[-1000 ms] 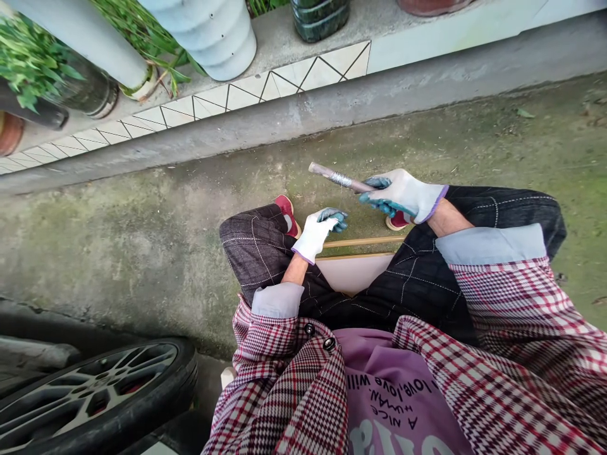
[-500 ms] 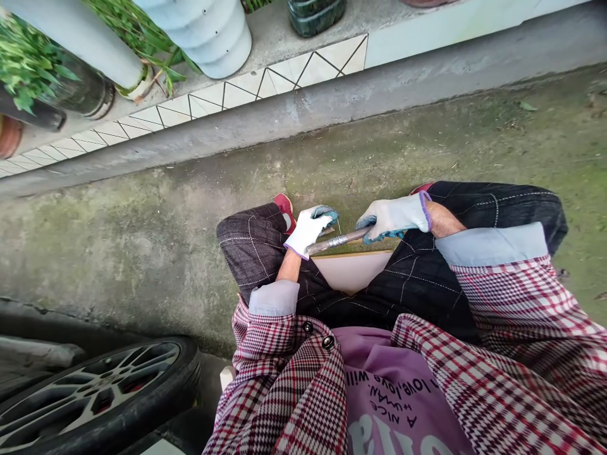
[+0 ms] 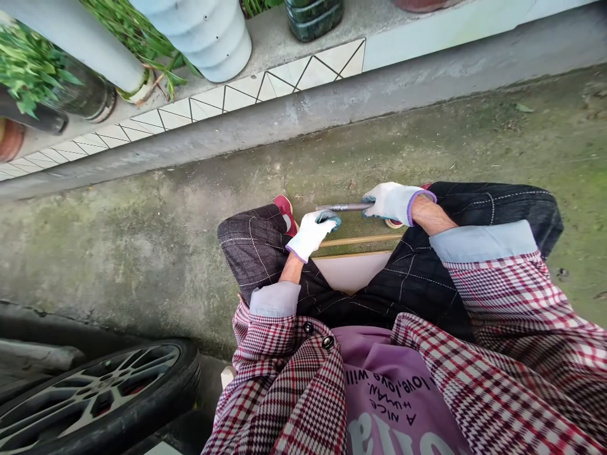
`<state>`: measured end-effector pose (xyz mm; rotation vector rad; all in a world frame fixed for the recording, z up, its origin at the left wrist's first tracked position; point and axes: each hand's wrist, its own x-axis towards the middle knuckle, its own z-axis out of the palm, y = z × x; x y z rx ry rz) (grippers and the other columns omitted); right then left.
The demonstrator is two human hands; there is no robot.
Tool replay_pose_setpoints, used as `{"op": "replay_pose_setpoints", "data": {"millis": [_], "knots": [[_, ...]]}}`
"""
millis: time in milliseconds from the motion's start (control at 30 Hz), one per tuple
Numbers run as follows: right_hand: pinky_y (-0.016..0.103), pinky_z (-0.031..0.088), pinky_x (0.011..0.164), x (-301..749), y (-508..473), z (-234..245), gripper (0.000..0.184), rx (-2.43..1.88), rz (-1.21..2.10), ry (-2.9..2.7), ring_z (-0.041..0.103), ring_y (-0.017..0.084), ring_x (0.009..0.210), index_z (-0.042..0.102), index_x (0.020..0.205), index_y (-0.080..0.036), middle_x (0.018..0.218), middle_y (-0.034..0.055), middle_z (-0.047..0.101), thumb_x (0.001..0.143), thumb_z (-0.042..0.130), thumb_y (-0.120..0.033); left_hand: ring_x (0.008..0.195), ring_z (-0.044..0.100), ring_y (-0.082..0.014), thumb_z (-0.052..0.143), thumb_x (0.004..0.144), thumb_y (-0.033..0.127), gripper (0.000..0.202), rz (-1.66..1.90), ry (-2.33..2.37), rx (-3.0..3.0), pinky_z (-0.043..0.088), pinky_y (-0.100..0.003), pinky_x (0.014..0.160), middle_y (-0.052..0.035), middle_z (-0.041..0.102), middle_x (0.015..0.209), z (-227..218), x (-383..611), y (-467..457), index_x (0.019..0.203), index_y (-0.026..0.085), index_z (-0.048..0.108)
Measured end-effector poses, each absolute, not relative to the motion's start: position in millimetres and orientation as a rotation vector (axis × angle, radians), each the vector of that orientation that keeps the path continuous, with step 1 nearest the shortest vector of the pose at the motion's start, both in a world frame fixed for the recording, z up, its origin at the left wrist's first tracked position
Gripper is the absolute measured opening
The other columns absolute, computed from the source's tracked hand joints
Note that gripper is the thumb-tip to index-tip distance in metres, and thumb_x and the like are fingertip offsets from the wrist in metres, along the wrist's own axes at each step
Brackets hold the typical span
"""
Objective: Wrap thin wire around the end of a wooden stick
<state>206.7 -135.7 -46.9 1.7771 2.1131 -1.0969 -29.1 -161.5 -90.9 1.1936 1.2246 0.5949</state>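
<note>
I sit with my knees apart over a mossy concrete floor. My right hand, in a white and blue glove, is closed around one end of a grey metal rod wound with thin wire; the rod lies level and points left. My left hand, gloved the same way, is curled just below the rod's free end, fingertips pinched on something too thin to make out. Below both hands lies a pale board with wooden edges between my legs.
A car wheel sits at the lower left. A tiled ledge with potted plants and a pale ribbed container runs across the top. My red shoes rest on the floor.
My right hand swung the rod down to my left hand, then lifted it again; it now lies level and higher. My left hand stayed almost in place.
</note>
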Motion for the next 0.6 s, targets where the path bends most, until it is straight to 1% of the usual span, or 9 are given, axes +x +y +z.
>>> {"op": "replay_pose_setpoints", "data": {"millis": [100, 167, 233, 300, 367, 467, 533, 600], "knots": [[0.033, 0.048, 0.066, 206.8, -131.7, -46.8, 0.031, 1.789, -0.941, 2.074, 0.069, 0.024, 0.078, 0.077, 0.104, -0.019, 0.091, 0.0093, 0.077, 0.084, 0.066, -0.041, 0.063, 0.056, -0.0107, 0.07, 0.067, 0.023, 0.009, 0.604, 1.214, 1.077, 0.047, -0.025, 0.064, 0.0015, 0.066, 0.066, -96.0, -24.2, -165.4, 0.071, 0.015, 0.07], [0.031, 0.047, 0.066, 206.7, -130.7, -43.8, 0.037, 1.813, -0.887, 2.057, 0.069, 0.023, 0.081, 0.076, 0.11, -0.02, 0.096, 0.0086, 0.077, 0.086, 0.064, -0.044, 0.061, 0.057, -0.0098, 0.07, 0.066, 0.021, 0.008, 0.611, 1.197, 1.005, 0.048, -0.025, 0.064, 0.0013, 0.067, 0.068, -97.4, -22.2, -167.6, 0.072, 0.015, 0.069], [0.031, 0.047, 0.067, 207.1, -130.7, -38.0, 0.037, 1.875, -0.865, 2.06, 0.068, 0.023, 0.081, 0.076, 0.113, -0.021, 0.096, 0.0076, 0.076, 0.086, 0.063, -0.044, 0.061, 0.059, -0.0098, 0.072, 0.067, 0.021, 0.011, 0.618, 1.182, 0.933, 0.051, -0.026, 0.066, 0.0002, 0.07, 0.072, -96.8, -21.5, -169.3, 0.075, 0.015, 0.07], [0.03, 0.047, 0.065, 207.6, -131.9, -30.3, 0.037, 1.977, -0.914, 2.06, 0.066, 0.022, 0.077, 0.076, 0.114, -0.021, 0.092, 0.0067, 0.075, 0.087, 0.063, -0.041, 0.064, 0.063, -0.0113, 0.075, 0.068, 0.024, 0.015, 0.605, 1.178, 0.882, 0.054, -0.027, 0.068, -0.0019, 0.073, 0.077, -94.9, -21.7, -170.4, 0.078, 0.015, 0.071], [0.029, 0.047, 0.06, 207.8, -134.9, -22.8, 0.038, 2.111, -1.121, 2.018, 0.063, 0.019, 0.07, 0.075, 0.117, -0.02, 0.085, 0.0055, 0.072, 0.087, 0.064, -0.04, 0.066, 0.066, -0.0129, 0.077, 0.068, 0.026, 0.018, 0.596, 1.177, 0.87, 0.055, -0.028, 0.068, -0.0042, 0.075, 0.081, -93.1, -21.8, -170.9, 0.08, 0.014, 0.072], [0.028, 0.044, 0.05, 208.2, -141.9, -17.0, 0.038, 2.198, -1.609, 1.896, 0.055, 0.015, 0.056, 0.075, 0.115, -0.02, 0.073, 0.0024, 0.066, 0.085, 0.069, -0.042, 0.066, 0.067, -0.0131, 0.078, 0.07, 0.024, 0.017, 0.602, 1.157, 0.88, 0.056, -0.027, 0.068, -0.0062, 0.076, 0.084, -92.4, -20.2, -171.2, 0.082, 0.013, 0.075], [0.026, 0.041, 0.046, 209.1, -146.8, -17.1, 0.032, 2.081, -1.891, 1.863, 0.051, 0.013, 0.051, 0.075, 0.106, -0.021, 0.068, -0.0001, 0.062, 0.082, 0.071, -0.042, 0.069, 0.068, -0.0136, 0.076, 0.073, 0.02, 0.013, 0.59, 1.178, 0.909, 0.056, -0.026, 0.069, -0.0059, 0.077, 0.084, -92.5, -18.1, -171.3, 0.084, 0.013, 0.076], [0.025, 0.041, 0.044, 210.2, -151.2, -18.0, 0.026, 1.865, -2.013, 1.886, 0.05, 0.011, 0.049, 0.075, 0.097, -0.021, 0.065, -0.0019, 0.061, 0.08, 0.072, -0.042, 0.072, 0.069, -0.0147, 0.074, 0.076, 0.018, 0.011, 0.541, 1.324, 0.991, 0.057, -0.024, 0.069, -0.0048, 0.076, 0.08, -92.1, -16.3, -171.0, 0.084, 0.013, 0.078]]}}
